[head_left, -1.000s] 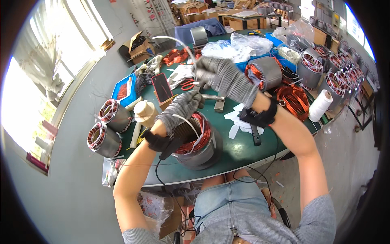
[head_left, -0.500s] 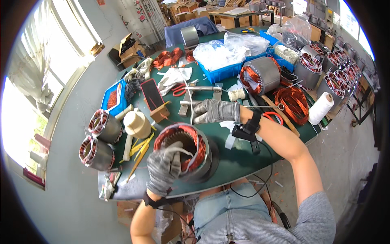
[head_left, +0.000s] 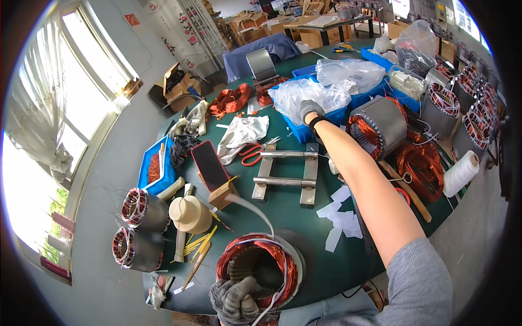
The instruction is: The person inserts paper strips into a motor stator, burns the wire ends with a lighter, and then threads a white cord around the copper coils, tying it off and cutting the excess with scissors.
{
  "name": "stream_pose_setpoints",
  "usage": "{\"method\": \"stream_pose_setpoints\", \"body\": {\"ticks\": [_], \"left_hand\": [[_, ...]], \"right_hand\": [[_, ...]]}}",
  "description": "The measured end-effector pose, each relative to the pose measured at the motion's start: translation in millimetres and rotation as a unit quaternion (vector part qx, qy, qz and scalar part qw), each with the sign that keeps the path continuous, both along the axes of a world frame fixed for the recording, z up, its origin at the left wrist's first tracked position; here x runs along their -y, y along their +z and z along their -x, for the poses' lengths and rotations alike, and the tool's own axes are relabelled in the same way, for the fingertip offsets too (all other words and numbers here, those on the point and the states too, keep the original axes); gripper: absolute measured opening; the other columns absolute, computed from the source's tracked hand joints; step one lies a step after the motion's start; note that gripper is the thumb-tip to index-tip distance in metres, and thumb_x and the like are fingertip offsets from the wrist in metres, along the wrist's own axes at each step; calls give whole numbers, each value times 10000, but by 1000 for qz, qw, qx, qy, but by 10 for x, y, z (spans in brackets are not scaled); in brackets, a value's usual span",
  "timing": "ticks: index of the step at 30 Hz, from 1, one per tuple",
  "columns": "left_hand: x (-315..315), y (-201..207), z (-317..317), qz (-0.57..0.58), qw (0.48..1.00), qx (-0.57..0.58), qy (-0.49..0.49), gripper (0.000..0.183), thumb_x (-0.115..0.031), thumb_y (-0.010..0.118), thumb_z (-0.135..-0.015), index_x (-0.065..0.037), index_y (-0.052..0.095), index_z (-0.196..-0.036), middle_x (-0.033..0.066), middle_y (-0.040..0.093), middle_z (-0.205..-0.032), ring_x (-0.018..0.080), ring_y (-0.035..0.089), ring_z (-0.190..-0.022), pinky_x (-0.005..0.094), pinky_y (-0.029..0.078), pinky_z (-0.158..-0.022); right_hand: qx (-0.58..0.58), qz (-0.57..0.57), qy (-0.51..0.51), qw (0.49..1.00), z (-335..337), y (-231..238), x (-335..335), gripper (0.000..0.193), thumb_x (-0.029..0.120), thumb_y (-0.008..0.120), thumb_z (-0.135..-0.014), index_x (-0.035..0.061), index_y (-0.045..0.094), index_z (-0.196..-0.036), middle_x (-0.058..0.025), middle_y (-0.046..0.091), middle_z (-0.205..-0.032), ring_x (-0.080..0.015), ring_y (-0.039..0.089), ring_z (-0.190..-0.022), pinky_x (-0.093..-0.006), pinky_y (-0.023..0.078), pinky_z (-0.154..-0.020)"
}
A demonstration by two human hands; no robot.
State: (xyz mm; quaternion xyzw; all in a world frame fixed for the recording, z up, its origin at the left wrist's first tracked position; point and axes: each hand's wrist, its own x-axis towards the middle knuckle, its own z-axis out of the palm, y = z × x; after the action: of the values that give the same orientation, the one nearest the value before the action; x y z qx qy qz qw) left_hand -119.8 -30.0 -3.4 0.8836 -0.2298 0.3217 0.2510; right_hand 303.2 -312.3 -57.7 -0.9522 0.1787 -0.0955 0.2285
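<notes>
At the table's near edge stands a motor stator (head_left: 297, 273) with red-brown copper windings (head_left: 224, 264) around its open bore. A white lacing strip (head_left: 254, 208) runs along the windings; one end arches loose above the far rim, and the other hangs near my left hand. In a grey glove, my left hand (head_left: 235, 300) is closed at the near left rim of the windings; what its fingers hold is hidden. My right hand (head_left: 311, 108), also gloved, reaches to the clear plastic bag (head_left: 291, 95) in a blue bin (head_left: 304, 133). Its fingertips are hidden there.
A metal stand (head_left: 283, 181), red-handled scissors (head_left: 251, 155), a phone (head_left: 210, 163) and white paper pieces (head_left: 342, 220) lie mid-table. Small stators (head_left: 144, 250) sit at left. A larger stator (head_left: 383, 125), copper coils (head_left: 421, 168) and a thread spool (head_left: 462, 174) stand at right.
My right hand has left the strip above the stator and moved far across to the bagged bin. The strip's end now arches free. My left hand has shifted to the near rim.
</notes>
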Motion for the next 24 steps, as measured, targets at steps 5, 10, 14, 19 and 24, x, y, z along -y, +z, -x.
{"method": "stream_pose_setpoints", "body": {"ticks": [5,10,14,19,24], "left_hand": [[-58,-3,-31,8,1000,-12,2,189,-93,468,-767,-15,589,-889,68,584,-688,242,524,-572,365,409,-555],[2,12,-67,34,999,-12,-42,243,-35,480,-732,8,578,-951,70,570,-692,234,509,-551,366,383,-529],[-21,52,1,39,999,-4,-37,306,11,490,-704,27,569,-1000,71,558,-695,227,496,-535,367,363,-509],[-48,-53,-73,24,998,27,-47,220,-56,501,-732,-32,592,-930,40,554,-638,206,501,-510,343,371,-506],[-77,-82,52,33,998,26,-36,180,-82,505,-738,-79,609,-885,26,557,-638,197,505,-516,328,375,-514]], "right_hand": [[-26,65,48,996,-119,6,-267,273,167,516,-796,57,628,-1019,-131,590,-1101,-287,581,-1001,-396,483,-801],[35,13,-10,999,-284,-294,244,302,242,530,-770,66,635,-992,-158,585,-1085,-327,573,-982,-384,466,-830],[122,18,3,992,-222,-169,6,256,241,560,-745,91,647,-934,-172,602,-995,-335,576,-925,-403,463,-813],[246,-76,33,966,-157,-273,327,235,265,592,-746,63,636,-858,-159,624,-875,-302,600,-818,-372,467,-757],[296,-564,138,759,160,1,322,132,212,545,-854,86,564,-821,-8,614,-775,-37,447,-544,-178,374,-485]]}}
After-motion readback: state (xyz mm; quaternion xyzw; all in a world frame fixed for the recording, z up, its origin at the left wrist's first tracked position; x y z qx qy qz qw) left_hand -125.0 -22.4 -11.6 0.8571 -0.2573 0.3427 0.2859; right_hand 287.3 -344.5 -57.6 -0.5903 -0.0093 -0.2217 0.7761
